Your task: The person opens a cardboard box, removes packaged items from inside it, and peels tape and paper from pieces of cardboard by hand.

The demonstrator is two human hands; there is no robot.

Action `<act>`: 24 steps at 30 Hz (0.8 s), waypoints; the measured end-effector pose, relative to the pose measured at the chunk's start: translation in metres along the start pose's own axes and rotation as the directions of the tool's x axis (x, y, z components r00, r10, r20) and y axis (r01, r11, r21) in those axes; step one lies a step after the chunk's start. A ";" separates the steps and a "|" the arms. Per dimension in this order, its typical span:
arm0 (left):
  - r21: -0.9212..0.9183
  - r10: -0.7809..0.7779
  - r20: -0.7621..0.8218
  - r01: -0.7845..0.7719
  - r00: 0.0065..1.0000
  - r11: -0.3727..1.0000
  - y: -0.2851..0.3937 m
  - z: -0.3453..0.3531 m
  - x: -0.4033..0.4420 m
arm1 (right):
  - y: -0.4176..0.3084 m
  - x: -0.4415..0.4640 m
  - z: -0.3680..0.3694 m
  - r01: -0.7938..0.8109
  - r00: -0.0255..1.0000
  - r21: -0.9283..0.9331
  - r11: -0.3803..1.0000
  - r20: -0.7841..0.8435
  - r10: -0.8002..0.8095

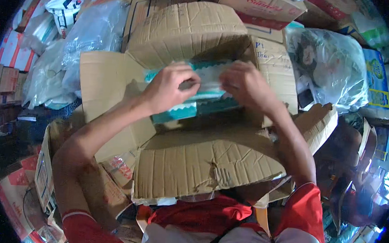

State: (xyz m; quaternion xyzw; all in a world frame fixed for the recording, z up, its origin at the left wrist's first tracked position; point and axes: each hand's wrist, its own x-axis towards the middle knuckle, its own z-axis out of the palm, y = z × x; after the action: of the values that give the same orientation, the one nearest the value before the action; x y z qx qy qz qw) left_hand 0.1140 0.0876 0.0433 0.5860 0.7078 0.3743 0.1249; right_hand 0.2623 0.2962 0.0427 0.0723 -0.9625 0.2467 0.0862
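Observation:
A large open cardboard box (200, 167) stands in front of me with its flaps spread outward. Inside lie teal and white packages (174, 113), some under clear plastic. My left hand (172, 84) is over the left part of the packages, its fingers curled in a pinch. To its right, my right hand (246, 84) is held over the packages with bent fingers. Whitish plastic (208, 79) shows between the two hands. What the fingertips hold, if anything, is too small and blurred to make out.
Clear plastic bags stand at the left (94, 33) and at the right (333, 68). Behind the box is a red and brown carton (261, 6). A blue and yellow pack (375, 77) is at the far right. More cartons (15, 195) lie at the lower left.

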 end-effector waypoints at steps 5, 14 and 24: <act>0.081 0.108 0.019 -0.109 0.994 0.991 -0.001 0.002 -0.002 | -0.006 -0.001 -0.002 -0.045 0.999 0.120 0.992 -0.011 0.046; 0.140 0.085 0.045 -0.091 0.995 0.986 0.001 0.001 -0.003 | -0.011 0.000 -0.001 -0.063 0.992 0.211 0.975 -0.090 0.083; -0.037 -0.063 -0.030 0.062 0.998 0.997 0.000 0.004 -0.002 | -0.006 -0.001 -0.006 -0.338 0.941 0.351 0.873 0.098 0.325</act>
State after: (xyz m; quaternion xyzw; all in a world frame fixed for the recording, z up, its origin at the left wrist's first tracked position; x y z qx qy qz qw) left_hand 0.1173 0.0877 0.0402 0.5553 0.7208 0.3920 0.1359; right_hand 0.2656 0.2944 0.0503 -0.0744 -0.8997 0.4300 0.0105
